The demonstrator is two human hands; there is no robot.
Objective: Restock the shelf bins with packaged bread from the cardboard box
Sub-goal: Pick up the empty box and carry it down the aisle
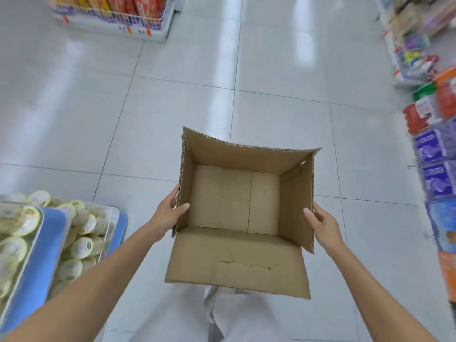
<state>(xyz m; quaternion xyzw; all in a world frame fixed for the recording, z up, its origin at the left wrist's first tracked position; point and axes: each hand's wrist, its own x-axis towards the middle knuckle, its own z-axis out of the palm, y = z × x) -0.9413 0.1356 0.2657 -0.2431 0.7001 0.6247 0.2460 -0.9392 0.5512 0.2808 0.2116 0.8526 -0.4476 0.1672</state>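
Head view: the box (234, 198) is in the centre of the frame, held in the air above the floor (172, 107) with its open side up. Inside it only the bare bottom shows, no bread. Its longer side runs across the frame, from one hand to the other. The near flap (237, 262) hangs open toward the person and has a torn line in it.

The left hand (170, 211) clamps the left wall, thumb inside and fingers outside. The right hand (323, 223) takes the right wall in the same way, thumb over the rim; its other fingers are hidden behind the cardboard.

The bins (109, 215) are at the lower left of the frame, beside the left forearm, and are filled with round packs of bread (81, 245). They lie to the left of the box, so the left hand is the nearer one. Since the box looks empty, I judge the restocking nearly finished, and the box probably only needs to be put away.

Ahead, the tiled aisle is wide. A shelf (111, 18) stands far at the upper left, and racks of packets (431, 149) line the right edge, quite near the right elbow. A swing to that side could brush them.
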